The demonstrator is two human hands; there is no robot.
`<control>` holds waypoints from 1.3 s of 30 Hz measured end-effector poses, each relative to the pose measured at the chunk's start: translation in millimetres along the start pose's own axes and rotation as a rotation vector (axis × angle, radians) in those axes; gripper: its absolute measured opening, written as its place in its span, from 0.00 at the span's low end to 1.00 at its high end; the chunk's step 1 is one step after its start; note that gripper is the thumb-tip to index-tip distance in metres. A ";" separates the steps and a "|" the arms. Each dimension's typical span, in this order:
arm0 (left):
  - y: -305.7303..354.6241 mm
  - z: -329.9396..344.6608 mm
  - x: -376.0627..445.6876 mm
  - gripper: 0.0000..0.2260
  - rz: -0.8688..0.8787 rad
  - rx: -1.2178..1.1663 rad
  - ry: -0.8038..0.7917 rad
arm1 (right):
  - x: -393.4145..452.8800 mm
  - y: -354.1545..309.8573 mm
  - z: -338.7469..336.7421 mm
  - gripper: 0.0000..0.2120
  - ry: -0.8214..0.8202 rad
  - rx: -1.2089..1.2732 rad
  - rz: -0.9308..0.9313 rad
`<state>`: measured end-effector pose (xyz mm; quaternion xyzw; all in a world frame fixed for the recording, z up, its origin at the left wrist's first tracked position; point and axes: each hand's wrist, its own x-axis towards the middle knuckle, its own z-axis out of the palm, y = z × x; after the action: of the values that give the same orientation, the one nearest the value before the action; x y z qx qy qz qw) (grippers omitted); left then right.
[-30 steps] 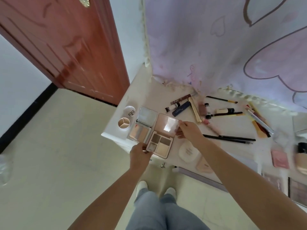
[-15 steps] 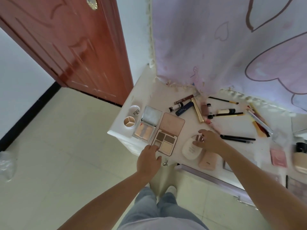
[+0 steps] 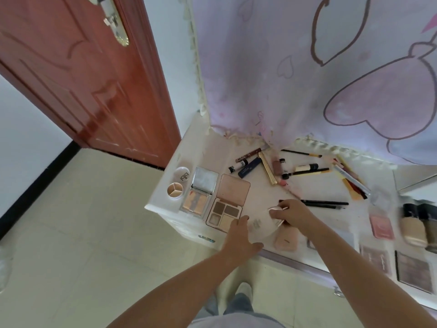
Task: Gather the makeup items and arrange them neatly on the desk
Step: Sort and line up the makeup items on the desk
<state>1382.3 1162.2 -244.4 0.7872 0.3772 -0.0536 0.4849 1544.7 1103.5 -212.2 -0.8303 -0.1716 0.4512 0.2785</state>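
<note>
Gripping: right hand (image 3: 289,213) fingers curled onto the far edge of the white round compact (image 3: 262,224), thumb side towards the pink compact.
Right fingers: bent at the knuckles, tips pressed on the compact's rim, clutching it; lid seam hidden, so open or closed cannot be told.
Right arm: bare forearm stretched in from the lower right, crossing the desk's front edge.
Left hand: (image 3: 241,237) laid flat, fingers straight and slack, grasping nothing; fingertips touching the near left edge of the white round compact, thumb spread out near the desk's front.
Left arm: bare, extended from the bottom centre, over the floor and up to the desk edge.
White round compact: flat on the white desk (image 3: 208,152), near its front edge, between the four-pan eyeshadow palette (image 3: 224,213) and the pink compact (image 3: 286,238).
Four-pan eyeshadow palette: open, lid back, just left of the left hand.
Mirrored highlighter palette: (image 3: 201,192) open, beside the eyeshadow palette on its left.
Round three-part pot: (image 3: 175,190) at the desk's left corner, its lid (image 3: 182,174) just behind it.
Tubes and pencils: gold tube (image 3: 267,171), blue tube (image 3: 248,167), two black pencils (image 3: 324,204) scattered further back.
Right side: pink blush (image 3: 381,226), foundation bottles (image 3: 416,224), blurred.
Behind: pink printed curtain (image 3: 331,79), red-brown door (image 3: 78,74).
</note>
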 end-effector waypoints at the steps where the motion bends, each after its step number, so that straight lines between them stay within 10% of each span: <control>1: 1.1 -2.2 -0.2 0.34 0.043 -0.021 -0.003 | -6.2 -2.6 -2.6 0.07 -0.002 0.049 0.007; 13: 94.5 -85.4 -0.3 0.20 0.643 0.122 0.341 | -86.3 -95.4 -56.7 0.17 0.125 0.452 0.015; 17: 118.4 -105.4 -9.6 0.32 0.726 0.210 0.366 | -104.1 -106.1 -67.2 0.17 0.148 0.443 -0.090; 21: 124.9 -112.6 -9.5 0.41 0.709 0.326 0.323 | -110.9 -103.9 -69.0 0.16 0.158 0.499 -0.046; 24: 124.4 -112.4 -2.0 0.25 0.674 0.323 0.314 | -109.4 -101.6 -65.5 0.17 0.176 0.545 -0.023; 27: 129.9 -111.0 -1.3 0.11 0.549 0.000 0.185 | -107.1 -101.6 -64.8 0.15 0.274 0.478 -0.239; 32: 138.3 -118.7 -1.3 0.22 0.260 -0.640 -0.106 | -110.9 -97.4 -85.0 0.11 0.369 -0.126 -0.731; 39: 146.9 -132.8 -2.6 0.22 0.140 -0.688 -0.159 | -119.3 -101.1 -107.3 0.27 0.020 0.521 -0.783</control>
<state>1438.0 1231.5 -67.4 0.5952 0.2792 0.0489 0.7520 1568.2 1085.9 -24.9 -0.6098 -0.3502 0.3325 0.6285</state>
